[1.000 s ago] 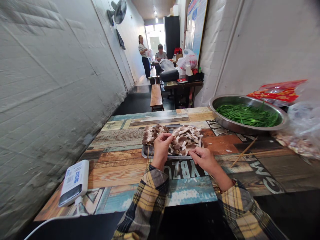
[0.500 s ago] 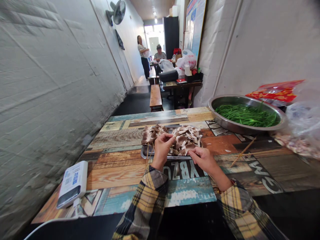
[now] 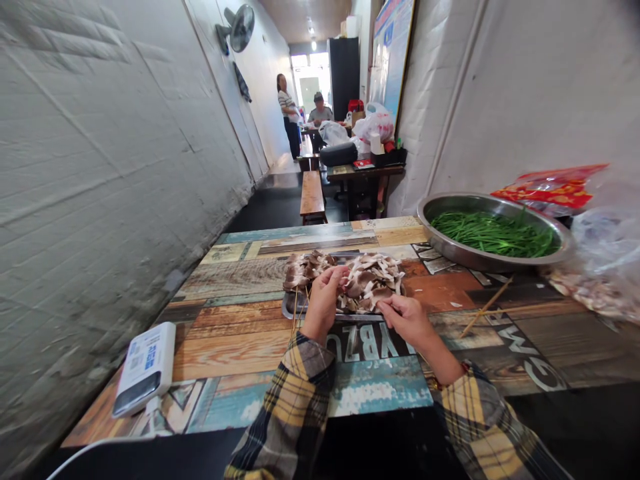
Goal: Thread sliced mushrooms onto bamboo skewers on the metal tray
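My left hand (image 3: 323,303) pinches thin bamboo skewers (image 3: 296,313) at the near left of a metal tray (image 3: 295,307), their lower ends hanging below it. The tray holds a heap of sliced grey-brown mushrooms (image 3: 370,283). My right hand (image 3: 405,321) hovers at the tray's near edge, its fingertips together. Whether those fingers grip anything is hidden. Both sleeves are yellow-and-black plaid. To the right stands a steel basin of green chives (image 3: 495,235), out of reach of either hand.
The wood-pattern tabletop (image 3: 235,347) meets a white brick wall on the left. A white power bank (image 3: 145,370) lies at the left edge. Loose skewers (image 3: 487,307) and a plastic bag of mushrooms (image 3: 595,287) lie right. Two people (image 3: 300,110) are at the corridor's far end.
The whole scene sits slightly lower in the view. My hands stay almost in place over the tray, and the hanging skewers splay a little more.
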Available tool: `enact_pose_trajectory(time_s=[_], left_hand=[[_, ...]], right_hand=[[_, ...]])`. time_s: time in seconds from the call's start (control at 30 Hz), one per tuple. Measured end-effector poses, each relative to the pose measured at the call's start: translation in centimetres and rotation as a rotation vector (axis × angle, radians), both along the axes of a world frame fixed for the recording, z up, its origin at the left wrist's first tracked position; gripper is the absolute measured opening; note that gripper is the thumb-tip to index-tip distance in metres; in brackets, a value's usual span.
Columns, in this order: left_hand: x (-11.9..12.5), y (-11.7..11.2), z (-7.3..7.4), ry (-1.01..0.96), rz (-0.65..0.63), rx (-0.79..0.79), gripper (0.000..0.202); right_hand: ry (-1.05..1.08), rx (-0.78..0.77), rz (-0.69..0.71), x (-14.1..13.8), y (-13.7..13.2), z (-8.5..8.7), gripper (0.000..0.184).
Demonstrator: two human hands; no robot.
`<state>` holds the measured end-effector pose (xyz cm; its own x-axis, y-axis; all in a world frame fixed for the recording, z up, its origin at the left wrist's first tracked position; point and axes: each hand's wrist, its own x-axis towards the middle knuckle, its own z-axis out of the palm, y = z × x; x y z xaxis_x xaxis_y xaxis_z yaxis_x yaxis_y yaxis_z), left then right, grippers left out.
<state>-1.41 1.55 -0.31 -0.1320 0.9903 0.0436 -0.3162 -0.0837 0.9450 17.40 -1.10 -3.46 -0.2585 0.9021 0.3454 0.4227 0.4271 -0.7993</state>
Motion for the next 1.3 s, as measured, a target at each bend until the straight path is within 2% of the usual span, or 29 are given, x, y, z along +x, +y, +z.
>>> enact_pose_trajectory(time_s=[0.13,0.3,0.53,0.8,0.97,1.03,1.17,1.23,1.3], left_hand=[[0.2,0.0,-0.4,0.039,-0.07,-0.013,0.033],[0.3,-0.1,-0.3,0.025,-0.036,-0.028,0.03],[0.1,-0.4,0.5,0.044,-0.055,-0.064,0.024],[0.5,-0.5,0.4,0.118,-0.081,-0.05,0.023],[0.4,-0.4,0.4,0.121,-0.084,-0.03,0.022],[0.1,-0.1,0.3,0.078,-0.05,-0.016,0.025],[-0.8,0.6,-0.2,0.033,0.134,0.028,0.032],[-1.2,1.0,-0.6,0.127,0.201,0.053,0.026],[-1.4,1.2,-0.8,0.306,0.237,0.09,0.018]], right_hand=[[-0.037,0.017,-0.008,-0.1,-0.2,0.2,0.028],[-0.07,0.021,0.008,-0.2,-0.3,0.5,0.029],[-0.071,0.017,0.023,-0.1,-0.5,0.7,0.029],[-0.086,0.079,-0.019,-0.4,-0.5,0.7,0.031],[-0.056,0.033,-0.007,-0.3,-0.4,0.3,0.034],[0.013,-0.005,-0.016,-0.2,-0.2,0.0,0.033],[0.266,-0.081,-0.135,0.4,0.3,-0.4,0.036],[0.348,-0.088,-0.216,0.7,0.5,-0.4,0.036],[0.378,-0.078,-0.27,1.0,0.8,-0.5,0.035]])
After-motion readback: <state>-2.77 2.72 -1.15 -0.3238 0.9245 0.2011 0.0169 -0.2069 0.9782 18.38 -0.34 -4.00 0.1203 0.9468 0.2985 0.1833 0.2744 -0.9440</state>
